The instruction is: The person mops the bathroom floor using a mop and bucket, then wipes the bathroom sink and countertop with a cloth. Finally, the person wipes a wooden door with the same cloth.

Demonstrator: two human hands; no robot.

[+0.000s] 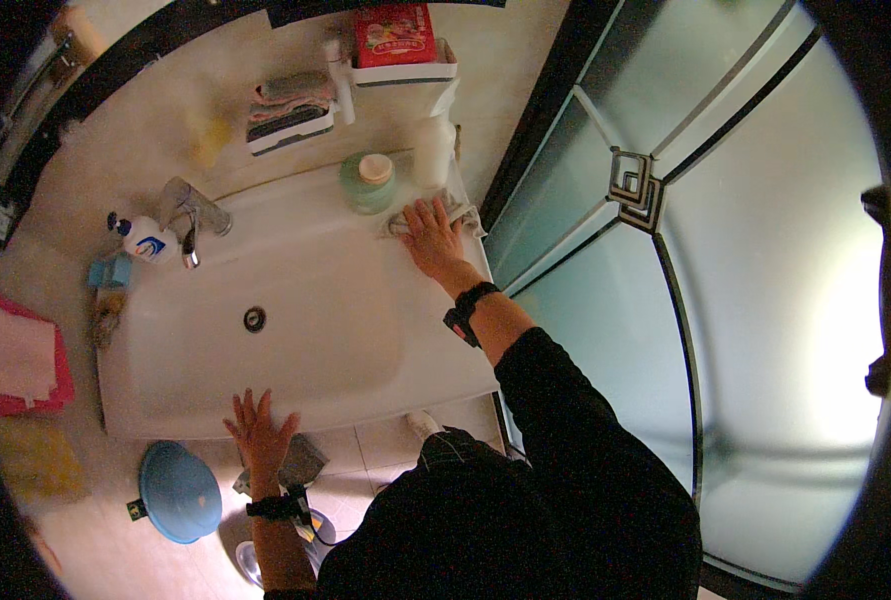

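Observation:
A wide white washbasin [325,375] lies before me, its drain [255,319] left of the middle. At the basin's back right corner, my right hand [434,238] presses flat on a crumpled, greyish cloth [471,217], which sticks out past the fingers on both sides. A green round jar with a pale lid [374,182] and a white bottle [434,152] stand just beyond that hand. My left hand [262,431] is at the basin's front edge with its fingers spread and nothing in it. Whether its fingertips rest on the rim I cannot tell.
A chrome faucet [194,217] and a white pump bottle [145,236] stand at the back left. Wall holders carry folded cloths [295,97] and a red packet [394,36]. Frosted glass panels [603,330] border the right side. Below left is a blue plastic basin [180,491].

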